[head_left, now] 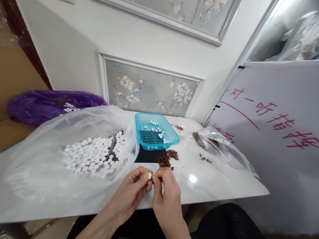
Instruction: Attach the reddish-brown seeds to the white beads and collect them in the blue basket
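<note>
Between thumb and fingers, my left hand (136, 189) pinches a small white ball (150, 176). My right hand (167, 192) is closed in a pinch right beside the ball; what its fingertips hold is too small to make out. Just beyond the hands lies a pile of small reddish-brown pieces (165, 159). Behind that pile, a blue plastic basket (176, 137) with slotted sides contains several white balls (159, 129). To the left, a clear plastic bag (99, 116) spreads open with many white balls (87, 156) inside.
A purple bag (32, 106) with more white balls sits at the back left. On the right of the white table (224, 186) lies a clear bag (219, 142) of brown material, near a few loose brown pieces (205, 159). A whiteboard (274, 159) with red writing stands at the right.
</note>
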{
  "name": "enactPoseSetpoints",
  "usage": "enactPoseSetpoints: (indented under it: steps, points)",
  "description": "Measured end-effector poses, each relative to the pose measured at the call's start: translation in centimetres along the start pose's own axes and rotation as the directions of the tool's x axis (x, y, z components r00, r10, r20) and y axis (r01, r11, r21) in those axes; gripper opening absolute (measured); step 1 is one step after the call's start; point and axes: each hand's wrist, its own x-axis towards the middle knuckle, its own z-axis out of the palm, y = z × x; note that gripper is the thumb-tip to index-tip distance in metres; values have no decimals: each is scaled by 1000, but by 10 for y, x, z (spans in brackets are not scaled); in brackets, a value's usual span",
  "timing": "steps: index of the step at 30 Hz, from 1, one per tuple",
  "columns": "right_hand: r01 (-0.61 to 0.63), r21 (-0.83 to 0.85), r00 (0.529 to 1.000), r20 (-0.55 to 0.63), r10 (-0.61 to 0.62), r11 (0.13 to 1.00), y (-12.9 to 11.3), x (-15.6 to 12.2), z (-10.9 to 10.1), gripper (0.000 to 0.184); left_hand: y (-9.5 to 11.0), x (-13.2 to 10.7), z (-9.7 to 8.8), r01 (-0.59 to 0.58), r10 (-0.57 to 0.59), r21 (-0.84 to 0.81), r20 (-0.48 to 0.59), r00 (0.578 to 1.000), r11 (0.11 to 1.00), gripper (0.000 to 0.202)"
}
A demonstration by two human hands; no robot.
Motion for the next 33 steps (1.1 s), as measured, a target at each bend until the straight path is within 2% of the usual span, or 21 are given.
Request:
enactPoseSetpoints:
  steps: [7,10,13,16,19,23,33]
  points:
    - [21,5,1000,-1,-21,1000,1,-1,5,20,0,-1,0,-3,3,-2,12,1000,1000,16]
    - [-42,72,999,2,42,997,1,-1,2,18,0,-2,0,2,-2,-13,11,1000,1000,16]
    - [-203,245,975,136,174,948,3,3,-7,14,1,-1,1,37,-37,-17,8,999,999,11]
    - [-252,335,952,252,172,908,5,7,-17,21,1,0,1,57,-57,-23,13,998,998,12]
    - [-225,305,945,302,130,925,4,10,-23,25,0,-1,0,53,-53,-38,-11,999,998,14]
    - [-238,268,926,351,135,934,1,9,-24,26,0,-3,0,49,-49,-3,-45,998,999,20]
    - [-270,295,913,381,146,917,1,11,-30,24,-1,-3,1,42,-42,56,-9,999,998,23]
